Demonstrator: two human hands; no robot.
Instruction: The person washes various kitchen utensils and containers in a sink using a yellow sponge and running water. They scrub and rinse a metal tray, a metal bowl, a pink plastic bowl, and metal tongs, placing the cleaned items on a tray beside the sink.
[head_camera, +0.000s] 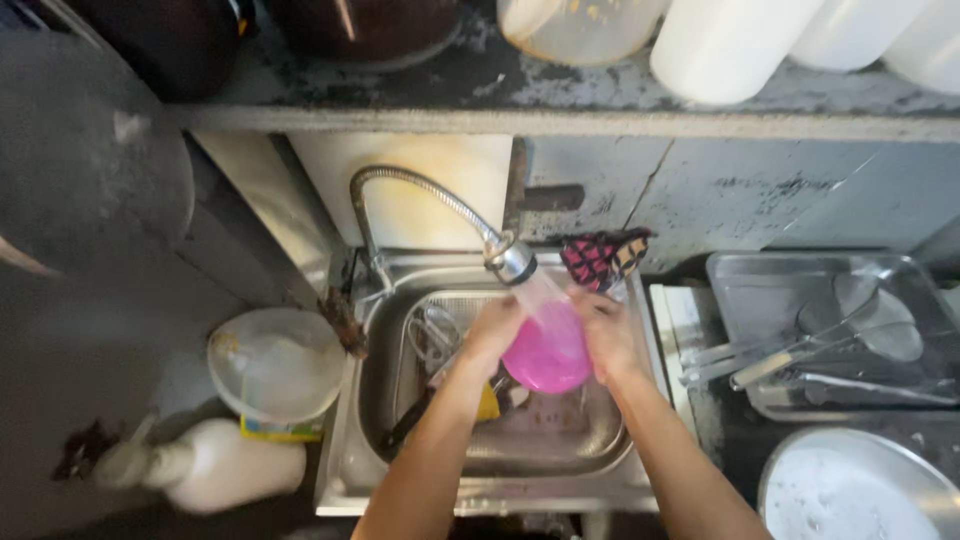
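A pink plastic bowl (549, 355) is held over the steel sink (350, 470) between both of my hands. My left hand (492, 330) grips its left side and my right hand (606, 335) grips its right side. Water runs from the flexible metal faucet (510, 258) onto the bowl. Below the bowl in the basin lie a wire rack (432, 330), a yellow item (487, 404) and a dark utensil, partly hidden by my arms.
A patterned cloth (603, 255) hangs at the sink's back edge. A steel tray with ladles and spoons (830, 340) sits right, with a round metal dish (850, 490) below it. A white lidded container (275, 365) and a white bottle (215, 465) lie left. A shelf with jars (560, 100) runs above.
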